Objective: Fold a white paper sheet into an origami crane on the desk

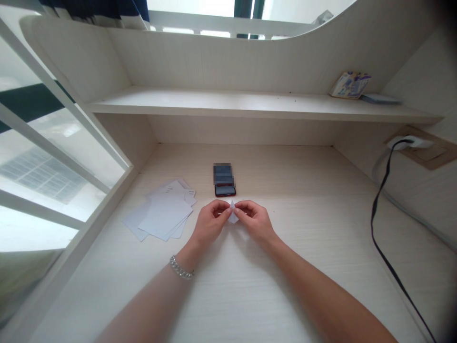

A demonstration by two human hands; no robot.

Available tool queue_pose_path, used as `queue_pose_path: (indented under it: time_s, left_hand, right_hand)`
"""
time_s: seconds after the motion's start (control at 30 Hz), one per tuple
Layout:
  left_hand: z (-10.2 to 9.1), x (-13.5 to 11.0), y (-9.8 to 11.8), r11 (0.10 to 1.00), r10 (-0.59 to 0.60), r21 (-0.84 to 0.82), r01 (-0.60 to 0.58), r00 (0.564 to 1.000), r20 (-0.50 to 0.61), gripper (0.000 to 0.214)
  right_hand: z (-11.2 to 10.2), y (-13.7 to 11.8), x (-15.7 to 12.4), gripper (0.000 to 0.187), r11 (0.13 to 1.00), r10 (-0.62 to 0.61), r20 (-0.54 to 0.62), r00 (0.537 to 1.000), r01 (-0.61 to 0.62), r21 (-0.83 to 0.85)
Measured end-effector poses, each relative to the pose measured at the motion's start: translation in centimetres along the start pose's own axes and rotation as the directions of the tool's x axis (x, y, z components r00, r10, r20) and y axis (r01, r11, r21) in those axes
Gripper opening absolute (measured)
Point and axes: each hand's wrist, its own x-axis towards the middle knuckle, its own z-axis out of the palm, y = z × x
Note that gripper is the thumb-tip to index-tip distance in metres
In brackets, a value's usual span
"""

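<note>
Paper piece (pixel 233 218) between hands (pixel 210 220); phone (pixel 224 181) behind, sheets (pixel 165 213) left, on desk (pixel 307 190).

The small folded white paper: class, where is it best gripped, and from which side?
Likely best pinched lightly at both sides, coming from left and right together: the folded paper is small and pointed at its far end, leaving little to grip there. The left hand and right hand hold it so.

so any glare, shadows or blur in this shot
Head view: glare washes out the background beyond the shelf; head view: soft shadows on the desk below left hand and right hand; head view: phone partly pixelated, upper right corner darkened.
</note>
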Motion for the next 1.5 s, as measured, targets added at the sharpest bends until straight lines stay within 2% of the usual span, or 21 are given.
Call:
queue_pose_path:
  time_s: [0.23, 0.43, 0.67, 0.83, 1.07, 1.23, 1.5]
  left_hand:
    - [0.3, -0.4, 1.0, 0.991, 0.079, 0.115, -0.075, 0.997, -0.028, 0.020]
    - [0.4, -0.6, 1.3, 0.989, 0.075, 0.131, -0.073, 0.997, -0.009, 0.018]
    - [0.8, -0.9, 1.7, 0.987, 0.113, 0.121, -0.103, 0.990, -0.080, 0.015]
    - [0.7, -0.9, 1.7, 0.978, 0.152, 0.157, -0.136, 0.984, -0.092, 0.015]
    - [0.8, -0.8, 1.6, 0.987, 0.145, 0.080, -0.139, 0.987, -0.073, 0.018]
    - [0.9, -0.9, 1.4, 0.995, 0.098, 0.039, -0.096, 0.993, -0.069, 0.030]
    - [0.8, -0.9, 1.3, 0.991, 0.097, 0.092, -0.095, 0.995, -0.026, 0.028]
  right_hand:
    - [0.2, -0.5, -0.2, 0.022, 1.000, -0.007, -0.010, 1.000, 0.007, 0.021]
    - [0.2, -0.4, -0.1, 0.024, 0.998, 0.009, -0.055, 0.998, -0.005, 0.070]
    - [0.0, 0.1, 0.2, 0.023, 0.987, 0.035, -0.051, 0.998, -0.027, 0.157]
    - [0.1, 0.1, 0.2, 0.019, 0.978, 0.038, -0.053, 0.998, -0.026, 0.206]
    - [0.3, 0.2, 0.2, 0.021, 0.974, 0.044, -0.056, 0.997, -0.030, 0.224]
    - [0.3, 0.0, 0.2, 0.023, 0.973, 0.026, -0.074, 0.997, -0.008, 0.232]
    - [0.1, -0.1, 0.2, 0.025, 0.972, 0.006, -0.082, 0.997, 0.014, 0.235]
